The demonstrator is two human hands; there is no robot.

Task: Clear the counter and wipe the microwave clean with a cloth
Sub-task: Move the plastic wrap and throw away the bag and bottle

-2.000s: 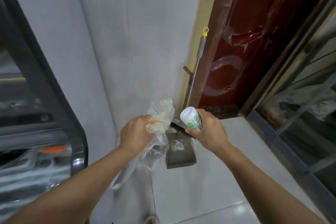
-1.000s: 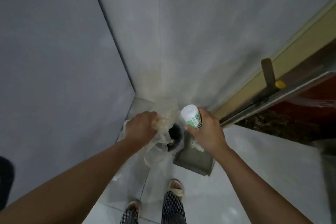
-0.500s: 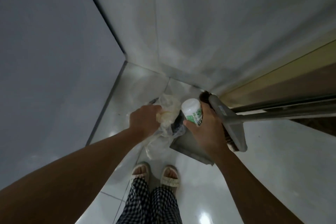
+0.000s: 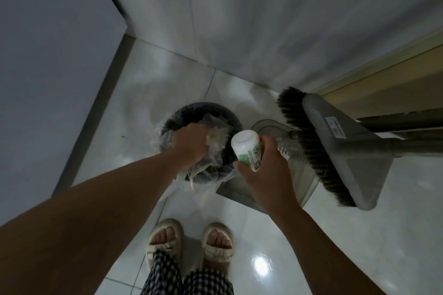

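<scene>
My left hand (image 4: 190, 145) grips a crumpled clear plastic bag (image 4: 217, 137) right over the mouth of a round dark trash bin (image 4: 224, 112) lined with clear plastic. The bin stands on the floor in the corner. My right hand (image 4: 265, 172) holds a small white bottle (image 4: 247, 148) with a green label, just to the right of the bin and above the dustpan. The microwave, the counter and the cloth are out of view.
A grey dustpan (image 4: 242, 195) lies on the white tiled floor to the right of the bin. A grey broom (image 4: 335, 148) with dark bristles leans over it from the right. Grey walls close the corner behind. My sandalled feet (image 4: 189, 244) stand just below the bin.
My view has tilted down from the wall and door to the floor corner. The left hand has lowered the plastic bag onto the bin's mouth. The right hand still holds the bottle.
</scene>
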